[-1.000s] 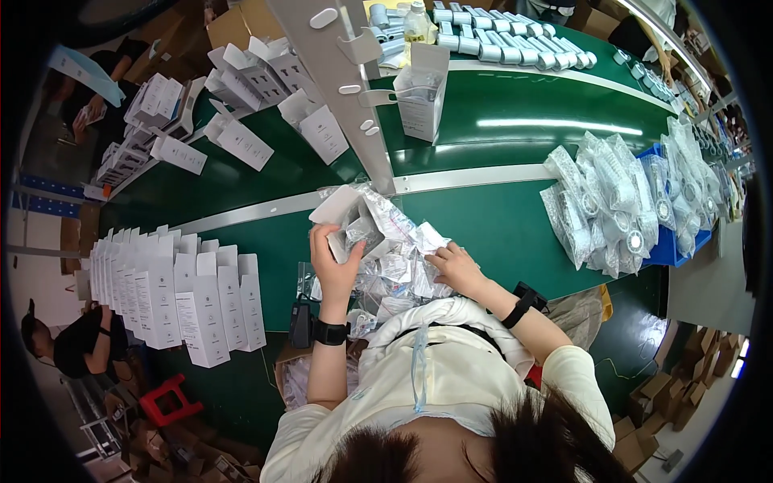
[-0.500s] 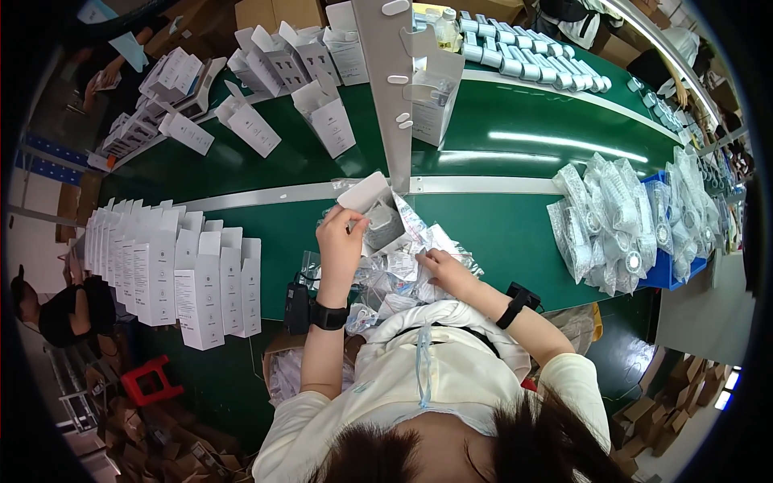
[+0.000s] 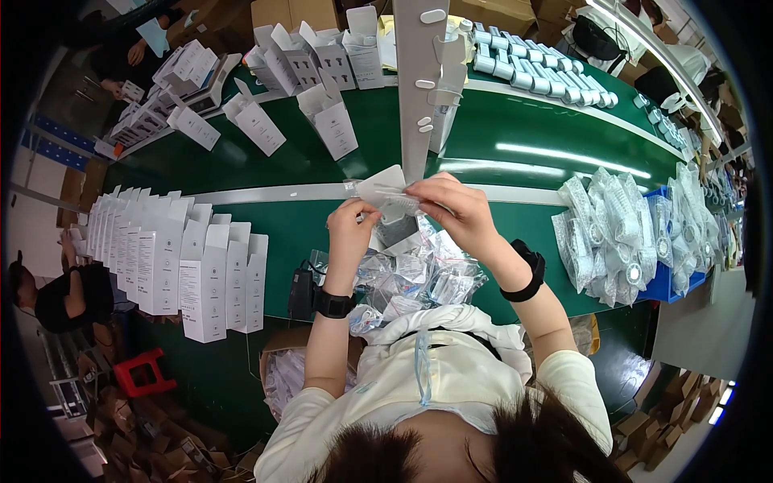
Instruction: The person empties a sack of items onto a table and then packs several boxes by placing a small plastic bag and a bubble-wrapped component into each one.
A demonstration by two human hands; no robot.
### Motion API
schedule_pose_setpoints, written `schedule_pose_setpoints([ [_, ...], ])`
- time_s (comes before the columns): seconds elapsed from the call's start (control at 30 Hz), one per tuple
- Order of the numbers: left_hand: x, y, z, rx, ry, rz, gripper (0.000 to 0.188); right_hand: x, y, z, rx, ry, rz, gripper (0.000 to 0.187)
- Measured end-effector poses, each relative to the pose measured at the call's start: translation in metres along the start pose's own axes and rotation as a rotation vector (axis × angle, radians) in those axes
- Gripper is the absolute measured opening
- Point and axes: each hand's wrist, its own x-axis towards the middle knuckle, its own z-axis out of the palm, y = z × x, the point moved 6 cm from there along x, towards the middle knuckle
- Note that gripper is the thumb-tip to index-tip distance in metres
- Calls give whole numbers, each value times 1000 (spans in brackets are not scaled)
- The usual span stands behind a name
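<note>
My left hand [image 3: 353,228] holds an open white carton [image 3: 382,185] by its near end, above the green table. My right hand [image 3: 456,208] pinches a small clear plastic packet [image 3: 403,205] at the carton's open mouth. Both wrists wear black bands. Just below my hands lies a loose heap of clear bagged parts [image 3: 419,278]. A small black device [image 3: 301,294] sits beside my left wrist.
Rows of upright white cartons [image 3: 173,262] stand at my left. More open cartons [image 3: 330,121] ride the green belt [image 3: 523,133] beyond a white post [image 3: 419,88]. Bagged parts pile on a blue bin [image 3: 624,237] at right. Other people [image 3: 60,294] work nearby.
My right hand has come up from the heap of bags with a packet and met the carton. My left hand has lifted the carton slightly and turned it toward the right hand.
</note>
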Motion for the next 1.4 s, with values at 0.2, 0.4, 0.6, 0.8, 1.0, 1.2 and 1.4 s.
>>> schedule_pose_setpoints([
  [0.2, 5, -7, -5, -45, -22, -26, 10, 10, 2, 15, 166, -19, -22, 24],
  [0.4, 9, -13, 1, -94, -111, -97, 7, -17, 27, 54, -58, -402, -123, 18],
  [0.6, -2, -22, 2, -169, -85, -86, 5, -47, 41, 48, -285, -421, -171, 58],
  [0.8, -27, 4, -15, -469, -59, -84, 43, -101, 114, 52, 310, 13, 589, 120],
  [1.0, -78, -46, -246, 1486, 389, -391, 108, -115, 129, -35, 499, 422, 658, 115],
  [1.2, -121, -100, -264, 1360, 206, -658, 92, -63, 194, -110, 170, 557, 465, 105],
  [1.4, -71, 29, -84, 636, 36, -43, 99, -51, 275, -167, 59, 662, 429, 102],
])
